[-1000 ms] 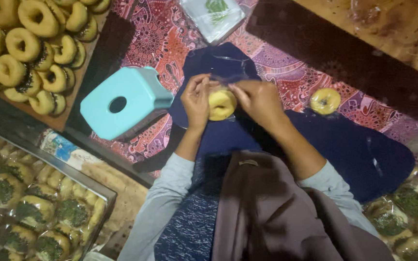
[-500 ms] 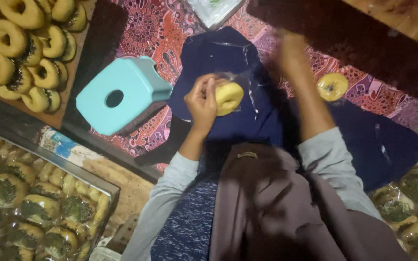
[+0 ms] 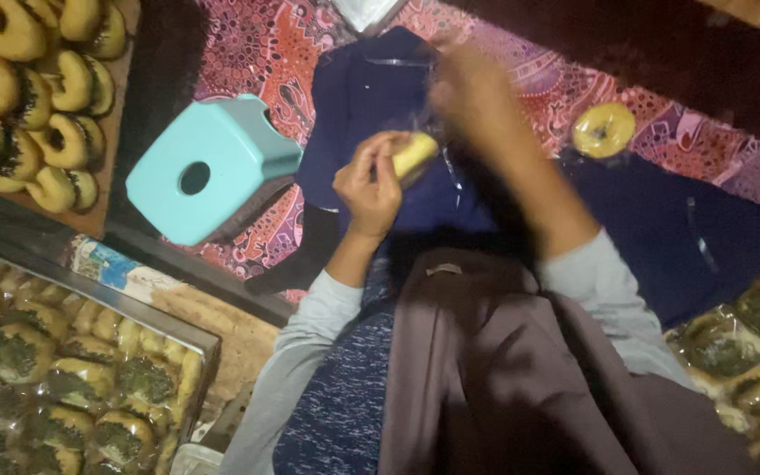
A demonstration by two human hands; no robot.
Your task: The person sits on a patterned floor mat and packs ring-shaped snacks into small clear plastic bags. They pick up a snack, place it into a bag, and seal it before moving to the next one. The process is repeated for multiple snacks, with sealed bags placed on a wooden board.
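Left hand [image 3: 369, 183] pinching a yellow donut [image 3: 415, 153] in clear wrap, over dark blue cloth [image 3: 371, 97]. Right hand [image 3: 472, 92] blurred just beyond; fingers impossible to tell. Turquoise stool [image 3: 208, 167] left. Second donut [image 3: 603, 129] lying right. Tray of donuts [image 3: 37, 88] far left.

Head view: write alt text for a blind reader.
The left hand pinches a yellow doughnut over a dark blue lap, while the blurred right hand is raised above it. A turquoise stool stands beside trays of doughnuts.
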